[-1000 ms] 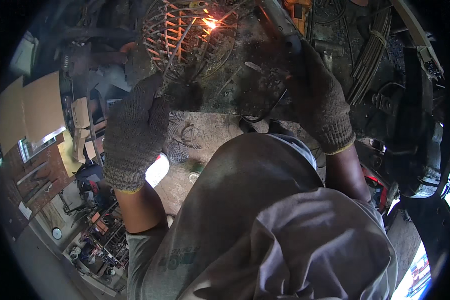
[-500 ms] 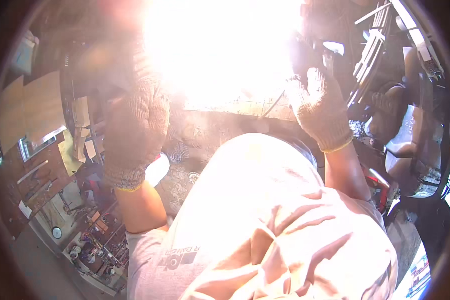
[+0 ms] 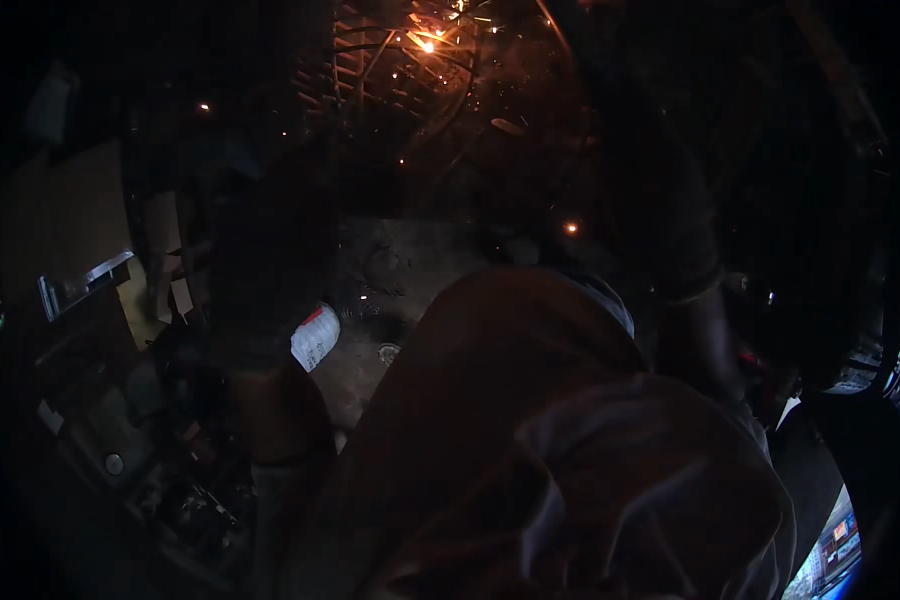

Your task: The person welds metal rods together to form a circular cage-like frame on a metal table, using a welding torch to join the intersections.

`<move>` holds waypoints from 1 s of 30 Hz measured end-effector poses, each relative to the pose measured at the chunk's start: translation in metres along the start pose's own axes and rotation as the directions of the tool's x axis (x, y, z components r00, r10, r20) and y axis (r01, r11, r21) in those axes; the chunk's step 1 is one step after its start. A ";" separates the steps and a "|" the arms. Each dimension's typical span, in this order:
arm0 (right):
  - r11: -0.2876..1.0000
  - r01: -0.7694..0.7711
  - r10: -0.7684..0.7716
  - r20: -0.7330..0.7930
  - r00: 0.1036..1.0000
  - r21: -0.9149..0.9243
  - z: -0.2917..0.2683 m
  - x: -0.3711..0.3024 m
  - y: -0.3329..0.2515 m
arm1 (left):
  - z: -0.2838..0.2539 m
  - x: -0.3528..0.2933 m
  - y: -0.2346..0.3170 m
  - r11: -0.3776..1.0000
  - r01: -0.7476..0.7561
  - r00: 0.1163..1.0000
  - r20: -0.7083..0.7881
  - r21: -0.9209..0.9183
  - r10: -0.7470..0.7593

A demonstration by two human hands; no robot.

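Observation:
The picture is very dark. An orange glowing spot (image 3: pixel 428 46) and scattered sparks light curved and slatted metal pieces (image 3: pixel 355 60) at the top. My left hand (image 3: pixel 265 250) is a dark gloved shape at left of centre, below the metal pieces. Its fingers are lost in the dark. My right hand (image 3: pixel 660 215) lies right of centre, also gloved, with only its cuff and forearm faintly showing. What either hand holds cannot be made out. The work surface between the hands is mostly in shadow.
A white package with a red mark (image 3: pixel 315 338) lies beside my left forearm. Tan boards (image 3: pixel 80 220) stand at far left. Below them are cluttered tools (image 3: pixel 200 500) in shadow. Single sparks, such as a glowing spark (image 3: pixel 571 228), fly near my right hand.
The blinding white glare at the top has gone and the whole view has turned dark. An orange glow and flying sparks now show there. My forearms stay in about the same places.

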State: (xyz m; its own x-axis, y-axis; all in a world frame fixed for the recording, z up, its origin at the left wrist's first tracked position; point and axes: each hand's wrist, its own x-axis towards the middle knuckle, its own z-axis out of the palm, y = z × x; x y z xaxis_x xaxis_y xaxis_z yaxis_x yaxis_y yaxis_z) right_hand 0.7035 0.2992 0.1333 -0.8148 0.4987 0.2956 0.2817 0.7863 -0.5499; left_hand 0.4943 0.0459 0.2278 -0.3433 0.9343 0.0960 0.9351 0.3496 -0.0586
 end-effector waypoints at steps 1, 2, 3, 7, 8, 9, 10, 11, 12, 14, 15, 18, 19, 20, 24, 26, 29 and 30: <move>0.997 -0.063 0.062 0.026 0.998 0.035 0.004 0.002 0.003 | 0.002 0.010 0.002 0.992 0.051 0.999 0.018 -0.113 -0.049; 0.988 -0.128 0.124 0.056 0.991 0.090 0.002 0.003 0.002 | -0.002 0.012 0.007 0.982 0.113 0.993 0.041 -0.153 -0.108; 0.971 -0.204 0.192 0.097 0.977 0.125 0.001 0.003 -0.001 | -0.006 0.014 0.010 0.966 0.174 0.984 0.066 -0.191 -0.165; 0.936 -0.299 0.271 0.163 0.949 0.184 -0.002 0.006 -0.009 | -0.015 0.017 0.016 0.865 0.367 0.924 0.239 -0.343 -0.297; 0.942 -0.225 0.199 0.126 0.972 0.250 -0.003 0.010 -0.009 | -0.015 0.019 0.015 0.863 0.368 0.923 0.249 -0.345 -0.294; 0.939 -0.146 0.124 0.088 0.988 0.311 -0.004 0.014 -0.010 | -0.015 0.020 0.014 0.862 0.370 0.921 0.259 -0.347 -0.291; 0.935 -0.133 0.112 0.081 0.990 0.330 -0.004 0.014 -0.009 | -0.015 0.020 0.013 0.866 0.357 0.926 0.253 -0.351 -0.280; 0.930 -0.120 0.100 0.074 0.992 0.348 -0.003 0.015 -0.007 | -0.015 0.020 0.013 0.869 0.344 0.931 0.247 -0.355 -0.268; 0.929 -0.174 0.147 0.104 0.984 0.327 -0.001 0.011 -0.004 | -0.015 0.021 0.013 0.873 0.331 0.936 0.242 -0.359 -0.256; 0.925 -0.213 0.188 0.109 0.976 0.315 0.004 0.007 -0.002 | -0.017 0.022 0.015 0.905 0.304 0.944 0.226 -0.297 -0.242; 0.925 -0.201 0.183 0.086 0.979 0.324 0.006 0.007 -0.001 | -0.017 0.022 0.016 0.920 0.289 0.947 0.218 -0.265 -0.235; 0.930 -0.232 0.210 0.106 0.972 0.286 0.005 0.008 -0.002 | -0.017 0.023 0.019 0.909 0.316 0.939 0.230 -0.273 -0.257; 0.931 -0.252 0.224 0.130 0.966 0.264 0.004 0.008 -0.003 | -0.015 0.022 0.017 0.917 0.298 0.945 0.219 -0.264 -0.244; 0.916 -0.295 0.255 0.172 0.951 0.272 0.001 0.009 -0.005 | -0.013 0.019 0.013 0.926 0.281 0.950 0.209 -0.254 -0.231; 0.919 -0.310 0.266 0.197 0.943 0.242 0.001 0.011 -0.005 | -0.014 0.021 0.012 0.917 0.305 0.939 0.238 -0.255 -0.247; 0.920 -0.293 0.246 0.200 0.948 0.259 0.001 0.011 -0.005 | -0.013 0.020 0.012 0.917 0.289 0.948 0.217 -0.275 -0.234; 0.885 -0.337 0.265 0.247 0.932 0.322 -0.005 0.014 -0.010 | -0.011 0.020 0.012 0.916 0.284 0.951 0.202 -0.284 -0.232; 0.888 -0.340 0.275 0.234 0.932 0.310 -0.005 0.014 -0.012 | -0.010 0.019 0.011 0.915 0.286 0.951 0.200 -0.284 -0.235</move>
State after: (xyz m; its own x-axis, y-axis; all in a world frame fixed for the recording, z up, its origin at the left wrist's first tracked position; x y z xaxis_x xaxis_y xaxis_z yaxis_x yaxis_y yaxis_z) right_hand 0.6915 0.2983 0.1480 -0.8007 0.5962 -0.0585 0.3701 0.4154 -0.8309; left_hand 0.4992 0.0673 0.2392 -0.5641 0.8204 -0.0934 0.7827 0.5673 0.2559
